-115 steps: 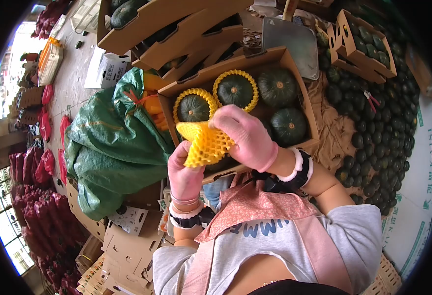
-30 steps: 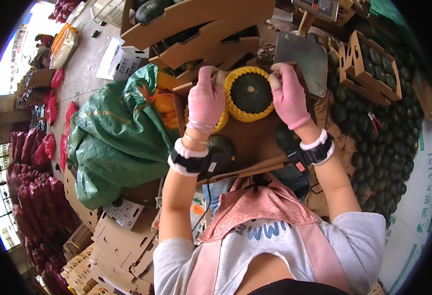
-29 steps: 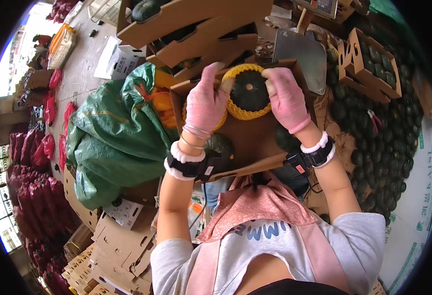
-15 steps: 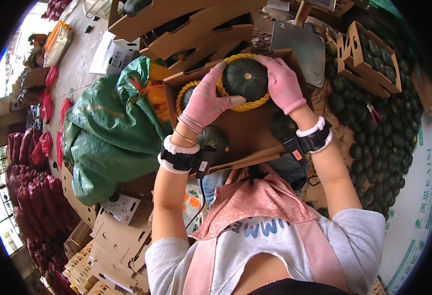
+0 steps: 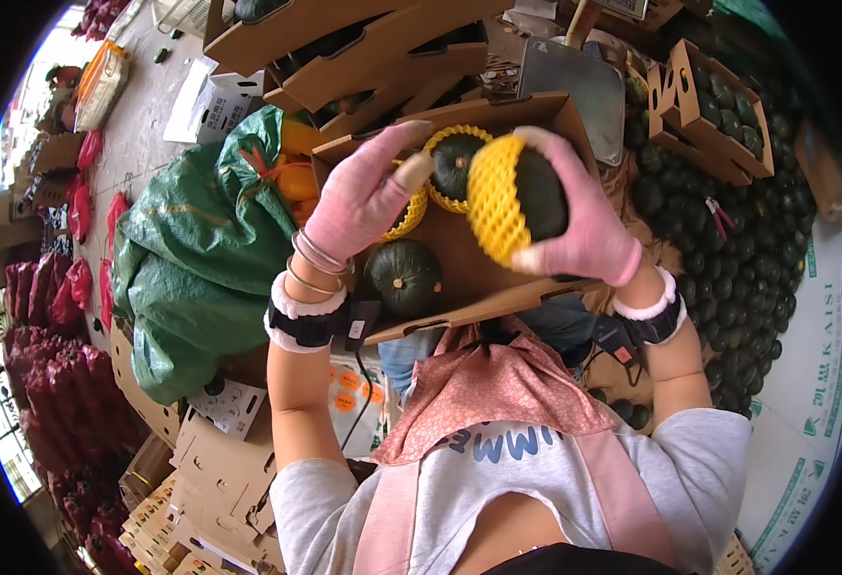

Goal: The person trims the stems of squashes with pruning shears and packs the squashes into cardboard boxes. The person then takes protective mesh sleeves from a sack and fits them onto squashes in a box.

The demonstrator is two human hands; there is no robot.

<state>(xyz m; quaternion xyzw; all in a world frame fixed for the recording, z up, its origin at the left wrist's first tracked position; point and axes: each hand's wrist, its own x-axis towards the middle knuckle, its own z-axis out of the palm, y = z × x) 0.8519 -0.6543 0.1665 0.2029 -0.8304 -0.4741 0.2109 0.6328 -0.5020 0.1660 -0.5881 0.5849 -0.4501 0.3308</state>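
My right hand (image 5: 584, 216), in a pink glove, grips a dark green pumpkin (image 5: 542, 196) from its right side and tilts it above the cardboard box (image 5: 469, 273). A yellow foam net (image 5: 494, 203) covers this pumpkin's left part. My left hand (image 5: 368, 187), also gloved in pink, hovers over the left of the box with thumb and fingers apart, holding nothing. Below it sits a netted pumpkin (image 5: 408, 218), mostly hidden by the hand. Another netted pumpkin (image 5: 452, 165) stands at the back middle, stem up. A bare pumpkin (image 5: 402, 278) lies front left.
Stacked cardboard boxes (image 5: 344, 57) stand behind. A green sack (image 5: 201, 259) leans at the left. On the right are a metal scale plate (image 5: 572, 91), a carton of pumpkins (image 5: 725, 110), a heap of pumpkins (image 5: 718, 287) and pink-handled snips (image 5: 720, 213).
Both hands have let go of the netted pumpkin at the back middle. My right hand now holds another pumpkin, partly netted; my left hand has moved left.
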